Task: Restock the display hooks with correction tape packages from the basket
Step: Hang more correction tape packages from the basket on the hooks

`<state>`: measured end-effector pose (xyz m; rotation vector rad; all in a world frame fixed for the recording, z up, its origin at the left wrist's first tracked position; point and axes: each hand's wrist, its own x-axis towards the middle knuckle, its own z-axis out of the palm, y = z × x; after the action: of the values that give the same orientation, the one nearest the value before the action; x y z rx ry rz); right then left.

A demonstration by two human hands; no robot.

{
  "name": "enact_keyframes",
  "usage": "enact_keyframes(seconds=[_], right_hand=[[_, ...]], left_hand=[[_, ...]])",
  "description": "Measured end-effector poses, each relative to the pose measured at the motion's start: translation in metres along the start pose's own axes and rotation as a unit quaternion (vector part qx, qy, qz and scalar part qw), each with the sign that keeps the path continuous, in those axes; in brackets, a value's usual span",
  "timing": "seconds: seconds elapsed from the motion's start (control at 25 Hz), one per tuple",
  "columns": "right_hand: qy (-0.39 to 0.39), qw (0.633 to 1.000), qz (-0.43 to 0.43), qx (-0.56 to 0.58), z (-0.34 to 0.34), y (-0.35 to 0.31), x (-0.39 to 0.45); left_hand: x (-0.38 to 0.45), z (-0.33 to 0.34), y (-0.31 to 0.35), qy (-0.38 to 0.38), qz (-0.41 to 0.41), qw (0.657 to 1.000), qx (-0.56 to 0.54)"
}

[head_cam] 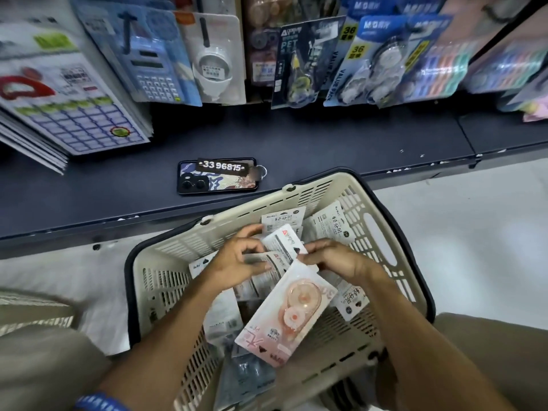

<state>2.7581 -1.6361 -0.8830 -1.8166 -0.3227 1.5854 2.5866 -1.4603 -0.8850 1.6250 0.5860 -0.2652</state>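
Cream slotted basket, pink package, dark blue shelf, possibly marbled phone

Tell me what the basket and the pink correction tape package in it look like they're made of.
The basket looks like moulded cream plastic with a matt finish: its walls are slotted grids and its corners are rounded. The pink correction tape package appears to be a printed card backing under a clear, glossy plastic blister, since the round dispenser shows through and light glints on it.

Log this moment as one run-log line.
stage: sorting in basket | left hand: holds white packages | right hand: holds pink package | hooks: nothing hung yet
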Motion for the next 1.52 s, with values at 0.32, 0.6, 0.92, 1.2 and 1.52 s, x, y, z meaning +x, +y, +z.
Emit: enact_keyframes(seconds=[0.32, 0.6, 0.92, 1.2, 1.52], right_hand=[[-0.01, 0.984, -0.079, 0.159, 0.013, -0.026, -0.031], [0.331, 0.938, 0.004, 0.099, 0.046, -0.032, -0.027], [-0.045, 0.986, -0.003, -0.162, 0.034, 0.002, -0.026], [0.016, 0.822, -0.1, -0.56, 0.033, 0.036, -0.014], [0.031, 0.997, -0.063, 0.029, 0.048, -0.004, -0.029]], left_hand=[[0.006, 0.022, 0.062, 0.158, -0.044, 0.979, -0.121], [-0.008, 0.052, 0.05, 0.028, -0.103, 0.991, 0.083], [-0.02, 0.024, 0.003, 0.148, -0.208, 0.962, 0.093], [-0.03, 0.017, -0.035, 0.169, -0.243, 0.955, 0.022], [-0.037, 0.017, -0.018, 0.033, -0.222, 0.928, -0.298]])
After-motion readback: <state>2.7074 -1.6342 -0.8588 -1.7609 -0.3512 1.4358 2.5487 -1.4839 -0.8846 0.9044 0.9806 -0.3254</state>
